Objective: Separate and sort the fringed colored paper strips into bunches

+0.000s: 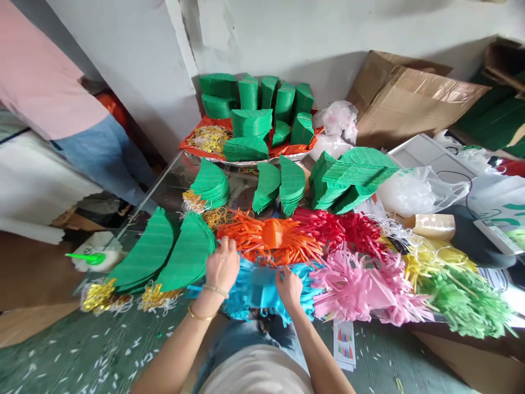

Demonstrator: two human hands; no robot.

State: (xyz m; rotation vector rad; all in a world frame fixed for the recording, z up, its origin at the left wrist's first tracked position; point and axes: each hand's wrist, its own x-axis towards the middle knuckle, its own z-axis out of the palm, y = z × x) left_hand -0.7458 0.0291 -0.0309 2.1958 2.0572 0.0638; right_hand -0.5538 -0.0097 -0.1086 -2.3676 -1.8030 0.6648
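My left hand, with bracelets on its wrist, is closed with curled fingers at the left end of the orange paper tassels. Just left of it lies a stack of green half-round paper sheets. My right hand is closed too, its fingertips pinched where the blue paper tassels meet the orange ones. What either hand holds, if anything, is too small or hidden to make out. Pink tassels lie to the right of my right hand, and red tassels behind them.
More green paper stacks stand at the back on an orange-lined tray with gold trimmings. A white glue bottle lies left. Rightward are light green tassels, plastic bags and a cardboard box. Another person stands left.
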